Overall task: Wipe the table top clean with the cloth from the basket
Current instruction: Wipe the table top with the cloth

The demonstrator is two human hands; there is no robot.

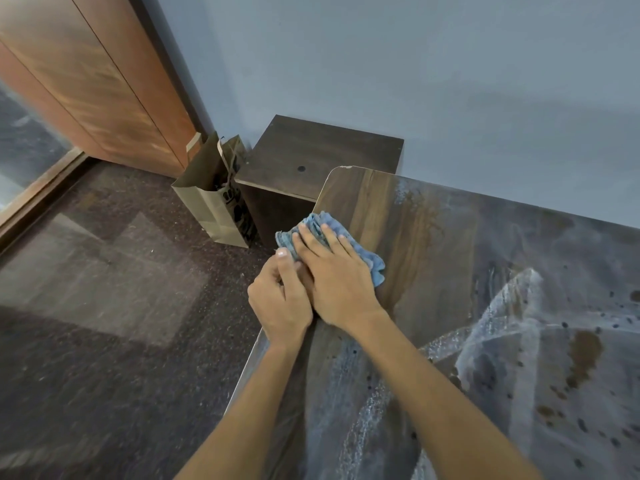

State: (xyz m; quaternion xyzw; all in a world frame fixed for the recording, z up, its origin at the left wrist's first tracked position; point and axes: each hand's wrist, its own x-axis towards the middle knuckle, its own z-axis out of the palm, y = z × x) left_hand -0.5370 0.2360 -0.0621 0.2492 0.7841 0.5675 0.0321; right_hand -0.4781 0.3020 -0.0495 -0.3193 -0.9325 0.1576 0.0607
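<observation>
A crumpled blue cloth [372, 263] lies on the left edge of the dark wooden table top [433, 271], partly hanging over it. My right hand [334, 271] presses flat on the cloth with straight fingers. My left hand [280, 296] sits beside it at the table's edge, its fingers curled under the edge of the cloth; what they hold is hidden. White dusty smears and dark spots [519, 341] cover much of the table top to the right. No basket is in view.
A low dark wooden cabinet [311, 157] stands just beyond the table's far left corner. A brown paper bag [214, 202] leans beside it on the dark speckled floor [104, 306]. A wooden door [104, 81] stands at the left, a blue wall behind.
</observation>
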